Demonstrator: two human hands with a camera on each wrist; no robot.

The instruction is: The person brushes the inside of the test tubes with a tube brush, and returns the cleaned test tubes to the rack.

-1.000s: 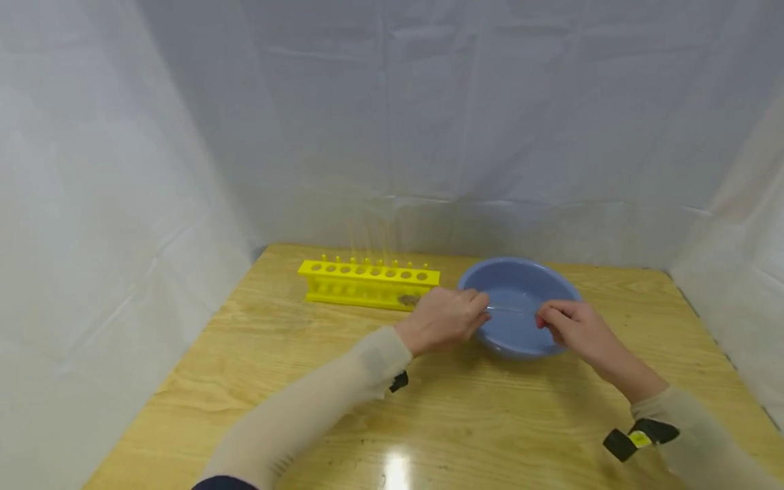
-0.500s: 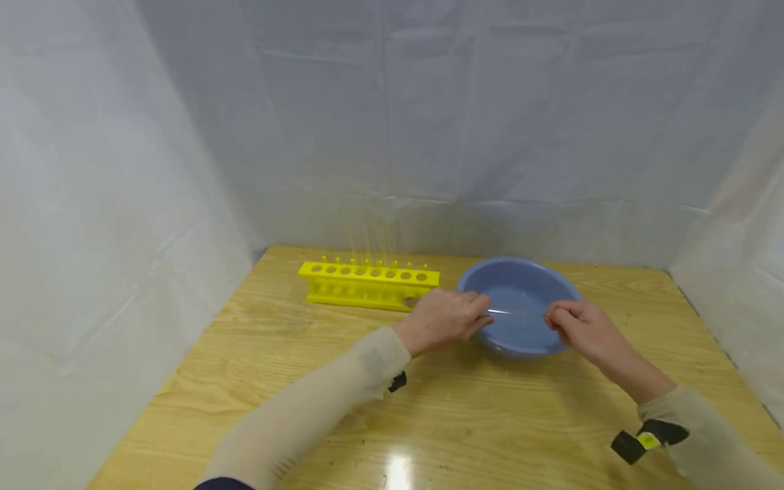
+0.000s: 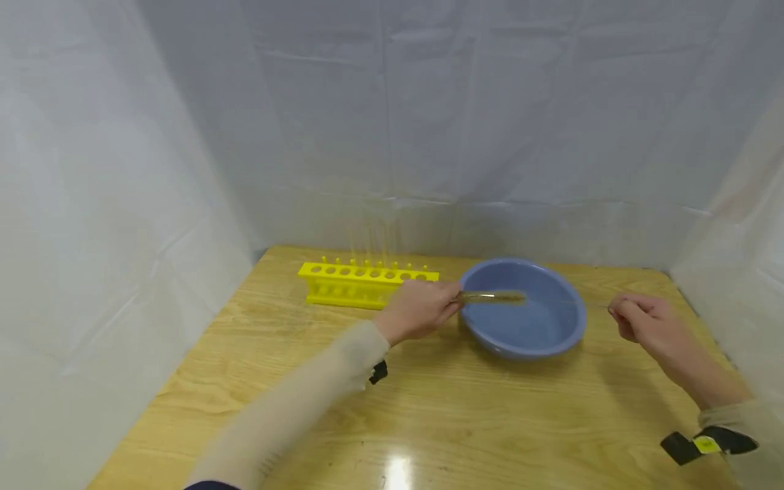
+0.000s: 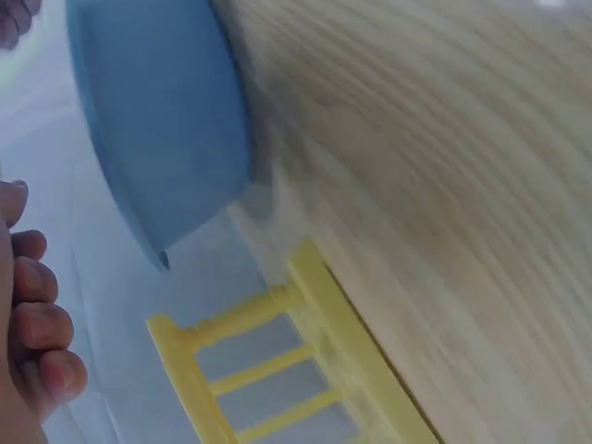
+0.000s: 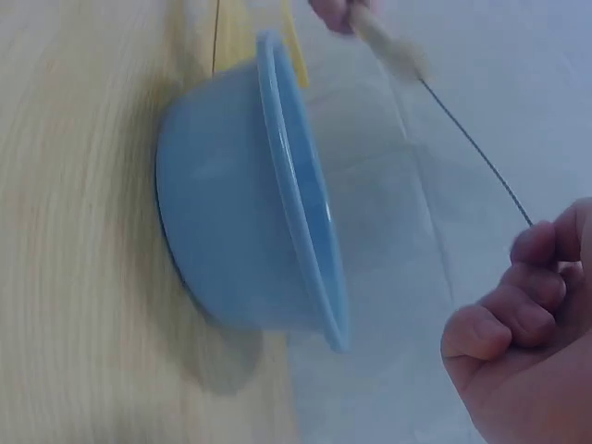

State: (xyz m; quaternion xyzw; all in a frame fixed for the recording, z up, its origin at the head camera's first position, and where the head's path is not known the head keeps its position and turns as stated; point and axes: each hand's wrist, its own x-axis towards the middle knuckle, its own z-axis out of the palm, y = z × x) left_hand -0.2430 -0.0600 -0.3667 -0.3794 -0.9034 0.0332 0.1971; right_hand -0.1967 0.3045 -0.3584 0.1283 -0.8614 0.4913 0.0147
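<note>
My left hand (image 3: 419, 307) grips a clear test tube (image 3: 484, 297), held sideways over the left part of the blue basin (image 3: 527, 352). Pale brown bristles of a test tube brush (image 3: 519, 298) fill the tube and show at its mouth. The brush's thin twisted wire runs out to my right hand (image 3: 652, 323), whose thumb and forefinger pinch its end beyond the basin's right rim. In the right wrist view, the wire (image 5: 476, 148) stretches taut between the fingers and the bristle tuft (image 5: 402, 57). In the left wrist view, only curled fingers (image 4: 42, 324) appear at the edge.
A yellow test tube rack (image 3: 367, 272) with a row of holes and pegs stands behind my left hand. The wooden table (image 3: 459, 422) is enclosed by pale plastic sheeting (image 3: 429, 122) at the back and both sides.
My right hand has moved right, drawing the brush through the tube; its bristles, earlier left of my left hand, are now at the right. My left hand has shifted slightly left.
</note>
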